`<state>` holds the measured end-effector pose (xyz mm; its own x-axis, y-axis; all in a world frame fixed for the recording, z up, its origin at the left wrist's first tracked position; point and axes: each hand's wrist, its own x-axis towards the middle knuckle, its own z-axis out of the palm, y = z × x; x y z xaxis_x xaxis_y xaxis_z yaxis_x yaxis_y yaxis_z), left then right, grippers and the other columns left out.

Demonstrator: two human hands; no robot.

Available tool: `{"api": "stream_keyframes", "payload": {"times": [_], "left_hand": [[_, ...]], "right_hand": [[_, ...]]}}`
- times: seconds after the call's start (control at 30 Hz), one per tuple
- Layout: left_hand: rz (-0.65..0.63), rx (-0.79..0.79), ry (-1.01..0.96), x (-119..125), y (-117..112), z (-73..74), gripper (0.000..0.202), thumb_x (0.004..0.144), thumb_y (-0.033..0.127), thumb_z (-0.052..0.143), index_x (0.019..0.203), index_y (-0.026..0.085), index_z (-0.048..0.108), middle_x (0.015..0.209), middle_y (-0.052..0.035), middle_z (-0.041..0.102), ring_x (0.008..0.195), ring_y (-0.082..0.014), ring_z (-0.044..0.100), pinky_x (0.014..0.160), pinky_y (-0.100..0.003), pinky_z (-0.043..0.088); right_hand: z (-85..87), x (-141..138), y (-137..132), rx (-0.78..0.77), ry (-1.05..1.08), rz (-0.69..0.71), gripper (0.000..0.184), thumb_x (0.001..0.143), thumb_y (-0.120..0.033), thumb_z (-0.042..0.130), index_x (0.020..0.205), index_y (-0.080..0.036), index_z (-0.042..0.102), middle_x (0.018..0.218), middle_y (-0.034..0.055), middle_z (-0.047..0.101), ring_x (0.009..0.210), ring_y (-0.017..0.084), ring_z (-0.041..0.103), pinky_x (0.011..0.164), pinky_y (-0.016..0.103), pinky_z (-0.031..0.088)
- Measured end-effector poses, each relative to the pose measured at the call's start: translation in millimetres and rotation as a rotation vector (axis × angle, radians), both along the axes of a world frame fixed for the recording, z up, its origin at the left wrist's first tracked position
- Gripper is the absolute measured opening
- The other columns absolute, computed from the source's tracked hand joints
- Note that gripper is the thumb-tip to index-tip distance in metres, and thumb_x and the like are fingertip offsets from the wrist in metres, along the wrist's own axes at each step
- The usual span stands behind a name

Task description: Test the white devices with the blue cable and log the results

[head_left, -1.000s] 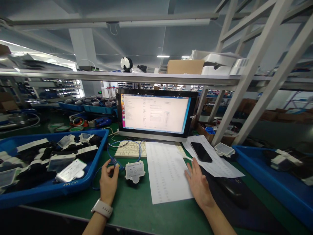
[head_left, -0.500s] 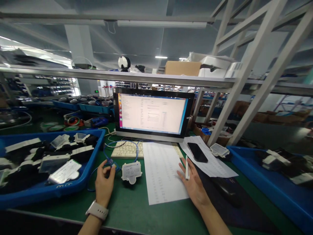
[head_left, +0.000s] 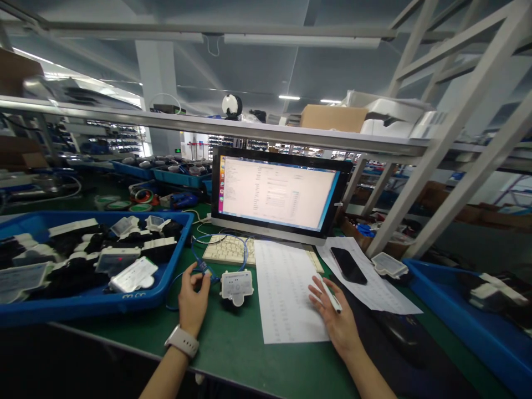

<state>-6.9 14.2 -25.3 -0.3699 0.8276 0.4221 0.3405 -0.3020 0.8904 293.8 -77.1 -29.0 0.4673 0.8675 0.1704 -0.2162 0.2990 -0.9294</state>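
Observation:
My left hand, with a watch on its wrist, pinches a small blue connector board on a blue cable. Just right of it, a white module with a clear cover lies on the green bench, the cable running behind it. My right hand rests palm up at the edge of a printed sheet. A white pen is held between its thumb and fingers, its dark tip pointing toward me; the other fingers are loosely spread.
A monitor stands behind a keyboard partly covered by the sheet. Blue bins with modules flank the bench on both sides. A phone lies on papers at right, near a black mouse. A shelf spans above.
The view has turned left, so everything sits farther right. The pen in my right hand has swung from nearly upright to slanted. My left hand stays at the connector board.

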Motion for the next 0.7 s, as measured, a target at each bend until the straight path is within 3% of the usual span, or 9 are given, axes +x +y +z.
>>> {"api": "stream_keyframes", "payload": {"times": [0.17, 0.27, 0.37, 0.43, 0.5, 0.57, 0.7], "left_hand": [[0.001, -0.012, -0.006, 1, -1, 2.3, 0.056, 0.074, 0.05, 0.052, 0.116, 0.014, 0.047, 0.077, -0.0052, 0.064, 0.078, -0.0217, 0.062, 0.078, -0.037, 0.049], [-0.004, -0.003, -0.01, 0, -1, 2.6, 0.056, 0.073, 0.051, 0.053, 0.114, 0.013, 0.048, 0.078, -0.0059, 0.064, 0.078, -0.022, 0.062, 0.077, -0.037, 0.049], [-0.005, -0.002, -0.013, 0, 0, 2.0, 0.058, 0.072, 0.053, 0.053, 0.113, 0.013, 0.049, 0.078, -0.0065, 0.063, 0.079, -0.0227, 0.062, 0.077, -0.037, 0.049], [0.0, -0.006, -0.021, -1, 1, 0.8, 0.06, 0.071, 0.054, 0.053, 0.114, 0.013, 0.049, 0.078, -0.0064, 0.063, 0.079, -0.0232, 0.062, 0.077, -0.038, 0.048], [0.005, -0.011, -0.03, -2, 3, -0.7, 0.062, 0.069, 0.056, 0.054, 0.115, 0.014, 0.048, 0.079, -0.0066, 0.064, 0.081, -0.024, 0.061, 0.078, -0.039, 0.048], [0.003, -0.021, -0.038, -3, 4, -2.3, 0.065, 0.067, 0.057, 0.055, 0.115, 0.015, 0.048, 0.08, -0.0067, 0.064, 0.082, -0.0248, 0.061, 0.08, -0.04, 0.047], [-0.026, -0.06, -0.062, -4, 6, -3.8, 0.071, 0.065, 0.061, 0.055, 0.118, 0.015, 0.047, 0.081, -0.0066, 0.063, 0.084, -0.0255, 0.06, 0.083, -0.042, 0.045]], "right_hand": [[13.6, -39, 12, -0.007, -0.333, 0.118, 0.033, 0.086, -0.05, 0.049, 0.1, -0.021, 0.052, 0.106, 0.0117, 0.065, 0.092, 0.025, 0.064, 0.083, 0.047, 0.049], [30.0, -69, 25, 0.064, -0.735, 0.229, 0.034, 0.088, -0.044, 0.046, 0.113, -0.022, 0.05, 0.12, 0.0119, 0.058, 0.11, 0.025, 0.054, 0.096, 0.049, 0.039], [37.3, -98, 42, 0.079, -1.182, 0.277, 0.071, 0.069, -0.041, 0.068, 0.13, -0.022, 0.038, 0.139, 0.0119, 0.04, 0.13, 0.03, 0.028, 0.105, 0.054, 0.022], [35.3, -114, 53, 0.056, -1.367, 0.318, 0.091, 0.055, -0.036, 0.077, 0.134, -0.023, 0.032, 0.142, 0.0113, 0.034, 0.132, 0.033, 0.022, 0.105, 0.055, 0.02], [31.4, -126, 61, 0.043, -1.456, 0.334, 0.092, 0.051, -0.026, 0.078, 0.131, -0.024, 0.034, 0.139, 0.0104, 0.038, 0.127, 0.032, 0.029, 0.101, 0.05, 0.028], [29.7, -131, 64, 0.05, -1.478, 0.315, 0.081, 0.051, -0.019, 0.075, 0.123, -0.023, 0.04, 0.129, 0.0092, 0.048, 0.117, 0.029, 0.039, 0.093, 0.042, 0.038], [38.8, -113, 56, 0.064, -1.436, 0.192, 0.065, 0.053, -0.02, 0.07, 0.112, -0.024, 0.043, 0.11, 0.0048, 0.054, 0.102, 0.025, 0.045, 0.083, 0.037, 0.043]]}}
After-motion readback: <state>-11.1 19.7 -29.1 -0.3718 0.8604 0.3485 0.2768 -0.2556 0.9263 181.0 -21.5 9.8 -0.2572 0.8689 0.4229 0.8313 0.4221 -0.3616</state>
